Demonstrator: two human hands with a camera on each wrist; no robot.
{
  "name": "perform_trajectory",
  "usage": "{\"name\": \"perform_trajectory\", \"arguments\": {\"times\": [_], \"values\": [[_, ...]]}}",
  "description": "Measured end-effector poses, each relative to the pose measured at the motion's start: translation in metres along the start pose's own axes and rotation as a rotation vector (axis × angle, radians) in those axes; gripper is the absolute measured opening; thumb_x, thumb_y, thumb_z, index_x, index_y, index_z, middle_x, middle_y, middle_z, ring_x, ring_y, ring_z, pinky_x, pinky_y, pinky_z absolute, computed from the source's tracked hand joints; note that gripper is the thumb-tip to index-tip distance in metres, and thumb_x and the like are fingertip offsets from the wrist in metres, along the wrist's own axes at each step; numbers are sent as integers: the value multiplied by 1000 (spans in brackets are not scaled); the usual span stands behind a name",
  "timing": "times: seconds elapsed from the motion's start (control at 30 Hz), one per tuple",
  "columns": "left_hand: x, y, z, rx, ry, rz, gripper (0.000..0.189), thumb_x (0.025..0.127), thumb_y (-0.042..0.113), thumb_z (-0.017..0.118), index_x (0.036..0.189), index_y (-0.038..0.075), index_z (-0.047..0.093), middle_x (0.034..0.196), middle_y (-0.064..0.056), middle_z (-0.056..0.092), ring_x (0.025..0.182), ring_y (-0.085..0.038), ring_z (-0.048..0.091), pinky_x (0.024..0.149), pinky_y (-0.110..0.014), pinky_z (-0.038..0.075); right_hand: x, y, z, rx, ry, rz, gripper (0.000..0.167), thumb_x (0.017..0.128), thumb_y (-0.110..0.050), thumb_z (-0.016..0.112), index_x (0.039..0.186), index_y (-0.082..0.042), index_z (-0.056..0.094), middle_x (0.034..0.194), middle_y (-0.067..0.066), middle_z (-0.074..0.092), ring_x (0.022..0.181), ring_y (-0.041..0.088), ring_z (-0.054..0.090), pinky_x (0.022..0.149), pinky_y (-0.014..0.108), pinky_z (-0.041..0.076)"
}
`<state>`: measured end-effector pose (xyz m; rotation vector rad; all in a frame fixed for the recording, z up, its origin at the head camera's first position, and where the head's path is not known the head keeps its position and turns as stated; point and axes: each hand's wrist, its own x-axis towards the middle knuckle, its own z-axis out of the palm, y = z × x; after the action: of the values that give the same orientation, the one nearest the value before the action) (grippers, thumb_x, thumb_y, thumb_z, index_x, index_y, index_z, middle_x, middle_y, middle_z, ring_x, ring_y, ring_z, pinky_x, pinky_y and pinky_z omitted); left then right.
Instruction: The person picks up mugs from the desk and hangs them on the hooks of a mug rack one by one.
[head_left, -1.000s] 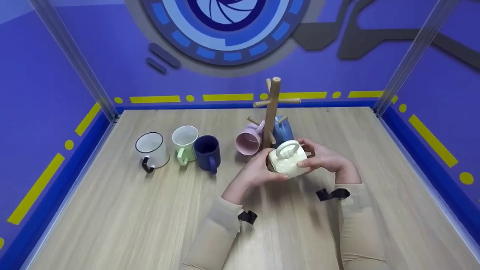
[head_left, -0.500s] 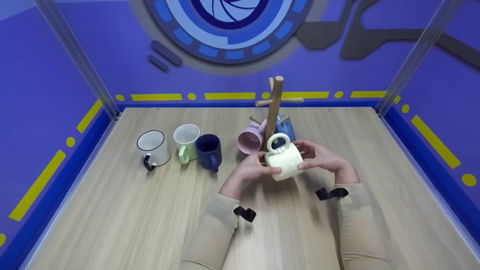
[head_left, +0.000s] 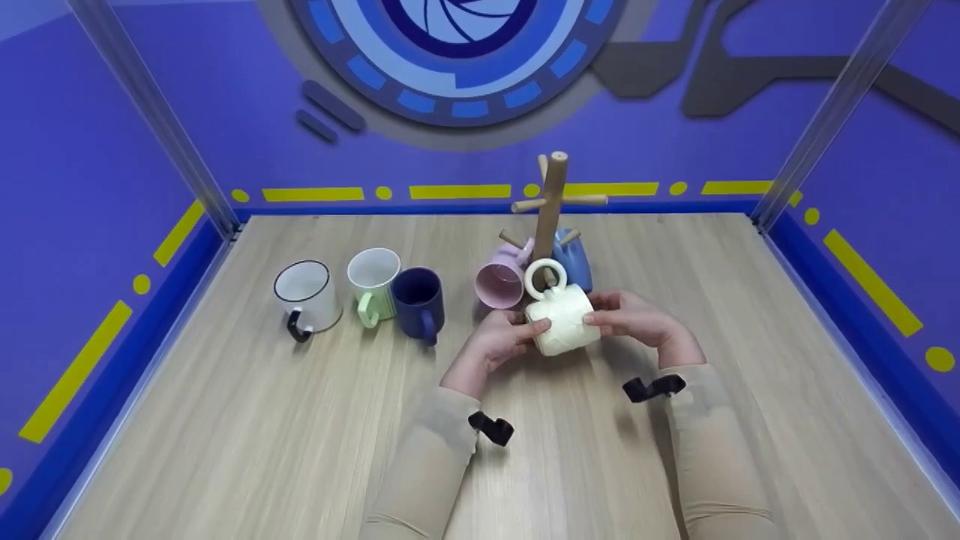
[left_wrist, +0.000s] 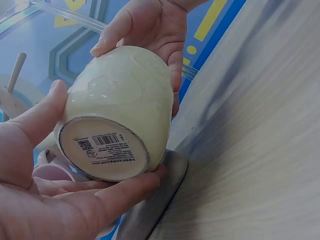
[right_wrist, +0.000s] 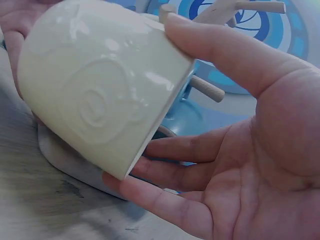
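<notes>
A cream mug (head_left: 566, 322) lies sideways between both hands, in front of a wooden mug tree (head_left: 553, 210). Its ring-shaped handle (head_left: 529, 282) points up toward the tree's lower pegs. My left hand (head_left: 495, 343) grips the base end, thumb on one side and fingers below; in the left wrist view the mug's printed bottom (left_wrist: 104, 149) shows. At the rim end my right hand (head_left: 641, 319) holds on, its thumb (right_wrist: 200, 37) against the wall and the other fingers around the rim. Close behind are a pink mug (head_left: 498, 286) and a blue mug (head_left: 574, 262), beside the tree's post.
To the left on the wooden table (head_left: 300, 435) stand a white mug with a black handle (head_left: 309, 300), a light green mug (head_left: 375, 281) and a navy mug (head_left: 417, 304). Blue-purple panels (head_left: 420, 165) enclose the table at the back and sides.
The cream mug has turned in the hands, its handle swinging to the left and away toward the tree. Both hands have shifted their hold, the right one moving slightly left.
</notes>
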<state>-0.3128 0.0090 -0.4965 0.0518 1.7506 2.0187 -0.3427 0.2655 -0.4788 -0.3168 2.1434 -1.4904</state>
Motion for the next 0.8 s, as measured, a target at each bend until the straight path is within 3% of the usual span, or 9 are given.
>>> {"name": "perform_trajectory", "arguments": {"times": [0.17, 0.3, 0.53, 0.8], "values": [[-2, 4, -1, -2, 23, -10, 43, 99, 15, 68, 130, -14, 59, 111, -14, 73, 93, -15, 70, 95, -37, 59, 3, 2, 2, 125, -42, -7, 67, 98, -20, 64, 147, 17, 38, 114, -2, 68, 99, 6, 67, 87, 22, 58], [-5, 8, -2, 76, 55, -5, 42, 98, 18, 70, 127, -11, 64, 101, -7, 73, 87, -13, 68, 93, -38, 60, 4, 4, 5, 160, -61, -21, 65, 98, -19, 62, 146, 18, 38, 110, -5, 68, 98, 7, 68, 86, 23, 58], [-7, 8, -3, 190, 93, 36, 37, 98, 18, 71, 122, -11, 68, 90, 0, 69, 82, -13, 64, 87, -39, 61, 7, 5, 8, 152, -44, -6, 69, 95, -18, 66, 147, 17, 36, 118, 2, 64, 99, 8, 67, 86, 24, 59], [-6, 7, -5, 330, 121, 108, 38, 99, 21, 70, 119, -11, 69, 91, -5, 69, 76, -14, 60, 72, -31, 56, 10, 8, 9, 103, -34, 17, 77, 94, -21, 71, 149, 15, 34, 132, 17, 58, 100, 11, 68, 86, 25, 61]]}}
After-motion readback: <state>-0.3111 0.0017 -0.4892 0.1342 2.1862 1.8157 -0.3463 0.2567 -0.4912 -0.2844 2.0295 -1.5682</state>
